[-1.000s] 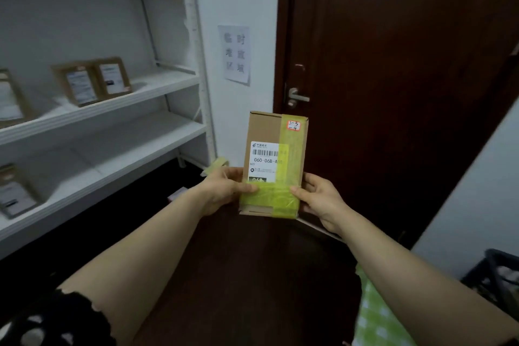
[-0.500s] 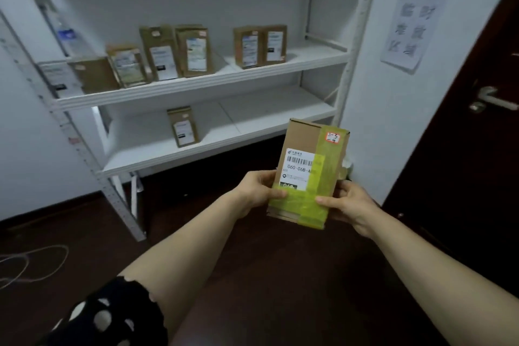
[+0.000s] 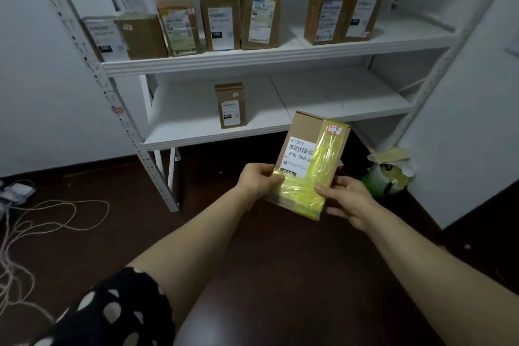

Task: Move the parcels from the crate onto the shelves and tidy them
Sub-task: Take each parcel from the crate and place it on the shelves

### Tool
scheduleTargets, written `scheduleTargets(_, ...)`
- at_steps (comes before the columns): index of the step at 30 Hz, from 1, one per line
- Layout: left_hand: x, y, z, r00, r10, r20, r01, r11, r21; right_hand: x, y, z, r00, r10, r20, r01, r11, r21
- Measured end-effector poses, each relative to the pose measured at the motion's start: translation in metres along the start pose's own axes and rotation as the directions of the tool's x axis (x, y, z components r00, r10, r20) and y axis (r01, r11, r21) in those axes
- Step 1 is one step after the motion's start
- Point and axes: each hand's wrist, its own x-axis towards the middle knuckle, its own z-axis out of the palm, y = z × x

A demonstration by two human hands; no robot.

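Both hands, left hand (image 3: 259,181) and right hand (image 3: 346,199), pinch a yellow-taped parcel (image 3: 307,161) held before the white shelves (image 3: 252,60). Upper shelf carries seven upright parcels (image 3: 222,14); lower holds one box (image 3: 230,105).

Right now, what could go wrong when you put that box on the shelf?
The left hand and right hand grip only the bottom end of the box, on shiny yellow tape, so it might slip or tip. Set down carelessly on the lower shelf, it could knock over the small box standing there. The loose cord on the floor could catch a foot.
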Motion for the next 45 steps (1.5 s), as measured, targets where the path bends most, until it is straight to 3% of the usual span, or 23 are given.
scheduleTargets(11,0.114,0.011,0.028,0.977,-0.162,-0.139,0.164,0.986,0.004,0.146,-0.043,-0.019,0.983,0.072,0.168,-0.056,0.994,-0.098)
scheduleTargets(19,0.18,0.018,0.057,0.954,-0.187,-0.233,0.181,0.982,-0.048,0.231,-0.066,-0.036,0.965,0.095,0.244,-0.063,0.988,-0.138)
scheduleTargets(28,0.263,0.005,0.034,0.943,-0.224,-0.246,0.214,0.975,-0.065,0.316,-0.082,-0.005,0.959,0.107,0.261,-0.062,0.982,-0.177)
scheduleTargets(40,0.386,-0.023,0.017,0.944,-0.238,-0.226,0.196,0.961,-0.193,0.439,-0.089,0.036,0.967,-0.086,0.239,0.134,0.972,-0.195)
scheduleTargets(45,0.43,-0.042,0.009,0.928,-0.224,-0.298,0.171,0.966,-0.192,0.494,-0.086,0.058,0.951,-0.199,0.236,0.239,0.959,-0.152)
